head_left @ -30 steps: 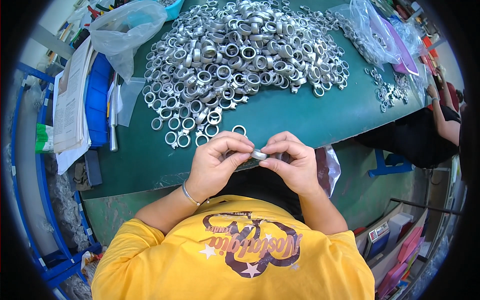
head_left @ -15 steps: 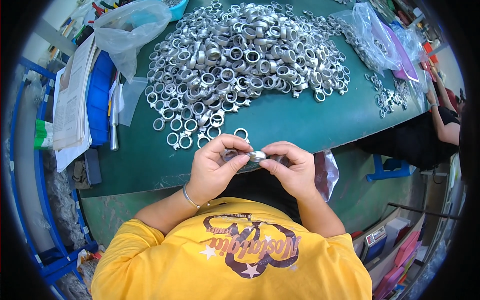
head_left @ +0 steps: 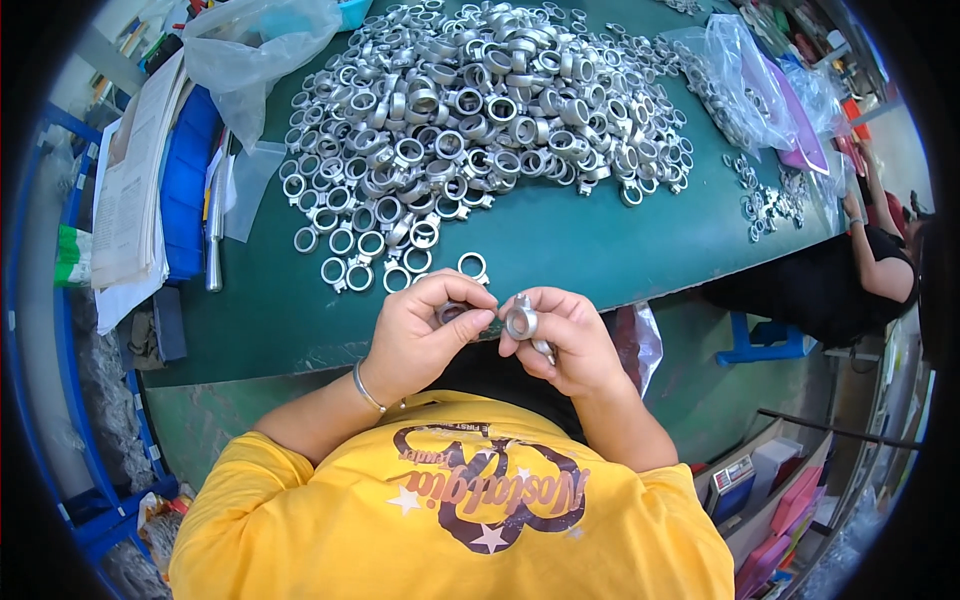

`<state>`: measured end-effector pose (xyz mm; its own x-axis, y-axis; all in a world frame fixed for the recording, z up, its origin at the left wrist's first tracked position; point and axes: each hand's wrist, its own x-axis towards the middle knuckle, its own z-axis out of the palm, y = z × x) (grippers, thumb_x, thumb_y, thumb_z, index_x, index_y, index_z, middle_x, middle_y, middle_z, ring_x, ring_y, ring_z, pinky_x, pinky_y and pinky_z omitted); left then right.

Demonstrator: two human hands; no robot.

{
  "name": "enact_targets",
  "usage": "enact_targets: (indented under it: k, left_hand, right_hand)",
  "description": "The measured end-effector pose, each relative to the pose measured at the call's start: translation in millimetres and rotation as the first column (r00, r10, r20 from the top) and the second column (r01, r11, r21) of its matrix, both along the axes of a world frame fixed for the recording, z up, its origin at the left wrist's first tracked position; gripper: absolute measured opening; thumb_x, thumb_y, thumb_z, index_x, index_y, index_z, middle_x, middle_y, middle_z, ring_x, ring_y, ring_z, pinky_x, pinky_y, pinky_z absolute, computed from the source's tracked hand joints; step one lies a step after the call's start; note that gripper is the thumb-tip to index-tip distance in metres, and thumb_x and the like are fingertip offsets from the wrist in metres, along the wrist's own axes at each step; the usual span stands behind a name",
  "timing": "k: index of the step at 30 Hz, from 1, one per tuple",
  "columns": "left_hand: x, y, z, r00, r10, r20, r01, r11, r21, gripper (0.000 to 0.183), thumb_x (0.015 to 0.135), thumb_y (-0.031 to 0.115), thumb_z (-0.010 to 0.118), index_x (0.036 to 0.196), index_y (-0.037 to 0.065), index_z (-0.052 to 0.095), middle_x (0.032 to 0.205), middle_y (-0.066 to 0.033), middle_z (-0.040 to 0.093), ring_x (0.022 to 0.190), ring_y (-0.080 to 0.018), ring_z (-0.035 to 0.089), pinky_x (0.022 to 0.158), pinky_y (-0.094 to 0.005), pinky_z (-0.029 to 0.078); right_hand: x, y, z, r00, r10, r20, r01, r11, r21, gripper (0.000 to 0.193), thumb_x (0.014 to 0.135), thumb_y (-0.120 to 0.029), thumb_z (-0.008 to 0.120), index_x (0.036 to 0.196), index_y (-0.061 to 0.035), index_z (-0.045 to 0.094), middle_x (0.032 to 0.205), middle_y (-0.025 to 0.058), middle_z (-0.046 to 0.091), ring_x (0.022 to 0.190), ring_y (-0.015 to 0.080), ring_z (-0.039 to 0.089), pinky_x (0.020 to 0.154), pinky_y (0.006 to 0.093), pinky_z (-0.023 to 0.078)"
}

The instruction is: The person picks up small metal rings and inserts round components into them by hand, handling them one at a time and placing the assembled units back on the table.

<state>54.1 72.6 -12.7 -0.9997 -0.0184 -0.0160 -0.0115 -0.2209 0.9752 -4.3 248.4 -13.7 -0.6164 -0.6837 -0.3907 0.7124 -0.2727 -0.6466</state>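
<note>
Right thumb and fingers grip a metal ring (head_left: 529, 319), bore facing up, small lug toward the pile. A second metal piece (head_left: 545, 350) sits under the curled right hand (head_left: 575, 345). Left hand (head_left: 412, 335) is curled around another ring (head_left: 449, 314), mostly hidden; thumb and index tips nearly meet, can't tell if anything's pinched there. Both hands hang just off the near edge of the green table (head_left: 620, 240).

Handling, my guess: light, rigid, hard to break; smooth band may slip or spin. Pinch across the outer band, clear of the lug.

Beyond: a few loose rings (head_left: 484, 270), then the big pile (head_left: 490, 110). Blue tray (head_left: 183, 215) and papers (head_left: 128, 200) left, clear bag (head_left: 735, 85) far right.
</note>
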Motion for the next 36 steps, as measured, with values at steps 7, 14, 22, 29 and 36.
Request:
enact_targets:
  k: [7,14,22,29,36]
  left_hand:
    - [3,-16,0,0.989,0.146,-0.018,-0.145,0.989,0.025,0.010,0.083,0.002,0.061,0.093,-0.001,0.061,0.086,-0.0031,0.059,0.069,-0.0059,0.053,0.061,-0.0186,0.044]
    - [1,-37,4,0.955,0.293,-0.036,-0.294,0.956,-0.021,0.012,0.083,0.003,0.062,0.095,0.000,0.061,0.084,-0.0023,0.061,0.071,-0.0054,0.054,0.063,-0.0177,0.046]
    - [8,-37,6,0.951,0.272,-0.145,-0.304,0.901,-0.310,0.009,0.080,0.000,0.063,0.089,0.000,0.061,0.086,-0.0029,0.058,0.072,-0.0069,0.054,0.062,-0.0182,0.044]
    - [4,-26,9,0.973,0.142,-0.180,-0.204,0.893,-0.401,0.012,0.077,0.000,0.065,0.088,0.001,0.063,0.084,-0.0052,0.059,0.073,-0.0107,0.059,0.065,-0.0213,0.048]
    - [5,-24,9,0.970,0.143,-0.198,-0.214,0.887,-0.408,0.011,0.076,0.000,0.065,0.087,0.000,0.063,0.084,-0.0055,0.059,0.071,-0.0108,0.059,0.064,-0.0214,0.048]
  right_hand:
    - [-7,1,2,0.994,0.030,0.108,-0.007,0.977,-0.213,0.016,0.081,-0.003,0.054,0.095,0.0046,0.056,0.079,0.0166,0.060,0.046,0.0099,0.048,0.035,0.0172,0.029]
    - [-25,-34,6,0.337,0.294,-0.895,0.436,0.793,0.425,0.010,0.079,-0.010,0.063,0.083,-0.0012,0.062,0.071,0.0086,0.059,0.060,0.0191,0.057,0.049,0.0283,0.044]
    - [-29,-41,-3,0.374,0.331,-0.866,0.420,0.772,0.477,0.005,0.077,-0.005,0.061,0.079,-0.0001,0.063,0.069,0.0095,0.059,0.058,0.0211,0.058,0.055,0.0311,0.047]
    - [-25,-29,6,0.967,0.036,-0.253,0.017,0.979,0.201,0.015,0.081,0.004,0.052,0.094,0.0015,0.058,0.066,0.0044,0.055,0.043,0.0024,0.037,0.036,0.0173,0.023]
    - [-23,-26,5,0.996,0.063,0.068,-0.057,0.995,-0.077,0.017,0.080,0.000,0.045,0.094,0.0005,0.055,0.062,0.0080,0.053,0.038,0.0079,0.036,0.034,0.0198,0.026]
